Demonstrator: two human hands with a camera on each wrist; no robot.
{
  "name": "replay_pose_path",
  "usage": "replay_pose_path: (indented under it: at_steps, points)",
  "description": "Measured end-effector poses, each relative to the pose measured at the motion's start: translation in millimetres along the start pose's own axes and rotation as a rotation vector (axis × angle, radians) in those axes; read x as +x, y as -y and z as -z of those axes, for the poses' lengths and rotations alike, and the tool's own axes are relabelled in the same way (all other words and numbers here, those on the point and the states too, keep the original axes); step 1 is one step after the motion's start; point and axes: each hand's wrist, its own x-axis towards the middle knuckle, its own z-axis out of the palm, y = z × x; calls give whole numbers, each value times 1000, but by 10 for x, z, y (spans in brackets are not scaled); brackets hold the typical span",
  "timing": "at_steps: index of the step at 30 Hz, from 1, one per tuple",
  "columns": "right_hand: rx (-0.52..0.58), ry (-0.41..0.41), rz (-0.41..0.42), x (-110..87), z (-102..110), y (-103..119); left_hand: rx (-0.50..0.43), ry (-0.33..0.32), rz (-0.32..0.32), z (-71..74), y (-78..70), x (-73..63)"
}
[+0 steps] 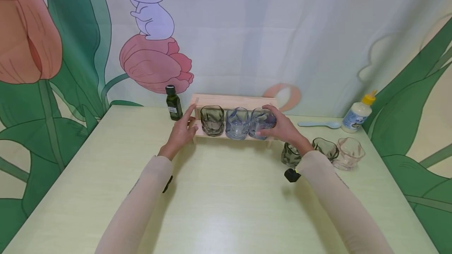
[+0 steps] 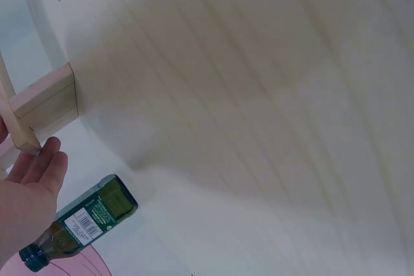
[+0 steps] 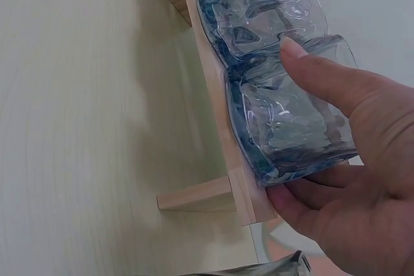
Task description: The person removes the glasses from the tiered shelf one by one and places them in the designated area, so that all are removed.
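Observation:
A small wooden rack (image 1: 233, 101) stands at the back of the table. On its lower shelf sit a smoky grey glass (image 1: 212, 121), a blue glass (image 1: 237, 124) in the middle and another blue glass (image 3: 291, 121) at the right end. My right hand (image 1: 285, 128) grips that end glass, thumb on the near side and fingers round the far side. At the rack's left end, my left hand (image 1: 181, 131) holds the wood; its fingers (image 2: 50, 163) lie against the end piece in the left wrist view.
Left of the rack stands a dark green bottle (image 1: 174, 104). To the right are two smoky glasses (image 1: 291, 156) (image 1: 325, 149), partly behind my right arm, and a pinkish glass (image 1: 349, 154). A pale blue spoon (image 1: 319, 124) lies beside a yellow-capped bottle (image 1: 357, 113).

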Motion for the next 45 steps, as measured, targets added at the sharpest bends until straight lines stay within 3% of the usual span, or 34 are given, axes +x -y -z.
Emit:
replay_pose_path:
  at_steps: [45]
  points:
    - [25, -21, 10, -28, 12, 23, 22, -15, 3, -16, 7, 14]
